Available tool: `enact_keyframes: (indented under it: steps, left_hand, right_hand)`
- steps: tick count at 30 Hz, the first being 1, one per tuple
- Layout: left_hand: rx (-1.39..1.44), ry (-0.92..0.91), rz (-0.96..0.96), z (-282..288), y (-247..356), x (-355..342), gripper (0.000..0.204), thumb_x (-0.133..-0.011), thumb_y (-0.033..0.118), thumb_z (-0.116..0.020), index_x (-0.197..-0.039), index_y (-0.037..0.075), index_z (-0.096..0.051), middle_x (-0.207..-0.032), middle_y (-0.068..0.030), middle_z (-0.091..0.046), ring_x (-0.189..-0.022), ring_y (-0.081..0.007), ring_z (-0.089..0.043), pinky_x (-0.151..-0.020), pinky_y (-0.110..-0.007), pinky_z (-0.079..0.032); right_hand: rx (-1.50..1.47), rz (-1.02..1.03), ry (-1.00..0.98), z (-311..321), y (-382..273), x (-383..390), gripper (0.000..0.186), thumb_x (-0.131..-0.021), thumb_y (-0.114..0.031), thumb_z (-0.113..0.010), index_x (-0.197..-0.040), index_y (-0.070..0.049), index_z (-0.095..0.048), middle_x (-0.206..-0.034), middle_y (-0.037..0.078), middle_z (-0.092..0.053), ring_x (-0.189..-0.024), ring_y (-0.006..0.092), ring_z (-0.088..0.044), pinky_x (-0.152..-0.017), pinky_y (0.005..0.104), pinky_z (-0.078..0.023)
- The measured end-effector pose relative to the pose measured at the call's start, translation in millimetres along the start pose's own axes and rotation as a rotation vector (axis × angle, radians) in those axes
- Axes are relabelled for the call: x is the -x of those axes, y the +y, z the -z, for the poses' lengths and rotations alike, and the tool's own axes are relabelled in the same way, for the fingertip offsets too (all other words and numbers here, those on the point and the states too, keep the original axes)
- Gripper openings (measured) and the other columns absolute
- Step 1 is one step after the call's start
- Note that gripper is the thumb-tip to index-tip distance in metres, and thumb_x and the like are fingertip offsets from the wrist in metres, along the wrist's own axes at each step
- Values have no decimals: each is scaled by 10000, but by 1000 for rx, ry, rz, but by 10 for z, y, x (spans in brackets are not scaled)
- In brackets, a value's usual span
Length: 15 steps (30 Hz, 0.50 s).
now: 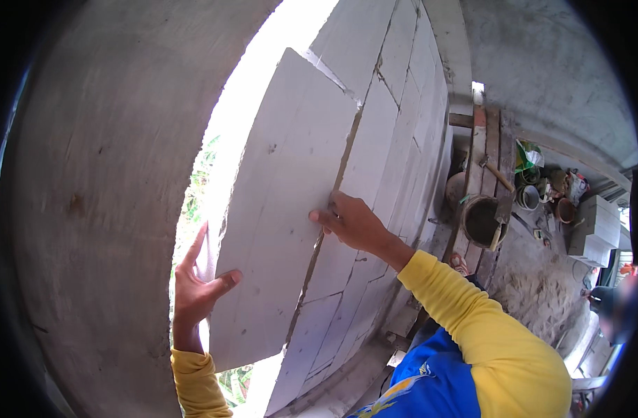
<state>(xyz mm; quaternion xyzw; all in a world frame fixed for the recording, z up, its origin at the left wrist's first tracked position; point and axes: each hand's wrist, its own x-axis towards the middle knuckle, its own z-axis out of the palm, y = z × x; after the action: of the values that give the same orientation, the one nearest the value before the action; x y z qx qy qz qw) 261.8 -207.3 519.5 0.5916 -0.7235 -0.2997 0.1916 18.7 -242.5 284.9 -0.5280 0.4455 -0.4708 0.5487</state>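
Note:
A large white wall block [284, 174] stands at the open edge of a white block wall [395, 160]. A dark mortar joint runs between the block and the wall. My left hand [199, 289] grips the block's outer left edge, thumb on its front face and fingers reaching along the edge beside the bright gap. At the joint, my right hand [357, 221] is closed with curled fingers and thumb against the block's inner edge. Whatever those fingers may pinch is hidden.
Left of the gap rises a grey plastered wall [110, 181]. Beyond the right arm, a wooden plank platform [491, 139] carries a bucket of mortar [482, 221] and a hammer [498, 174]. White blocks [597, 226] are stacked farther right, near another person [615, 306].

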Motion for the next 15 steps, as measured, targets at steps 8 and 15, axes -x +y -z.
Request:
enact_keyframes:
  steps: [8, 15]
  left_hand:
    - [-26, -4, -12, -105, 39, -115, 1111, -744, 261, -972, -1559, -152, -341, -1488, -281, -558, -1411, -309, -527, -1201, -441, -406]
    - [32, -8, -39, -229, 53, -210, 1076, -756, 216, -956, -1558, -155, -342, -1457, -268, -589, -1367, -295, -568, -1168, -420, -449]
  right_hand:
    - [315, -23, -15, 112, 110, -131, 675, -1012, -672, -555, -946, 0, -552, -753, 155, -630, -711, 284, -669, -671, 427, -529]
    - [430, -5, 28, 157, 228, -153, 653, -1008, -675, -550, -939, -26, -537, -709, 139, -614, -668, 305, -664, -625, 427, -524]
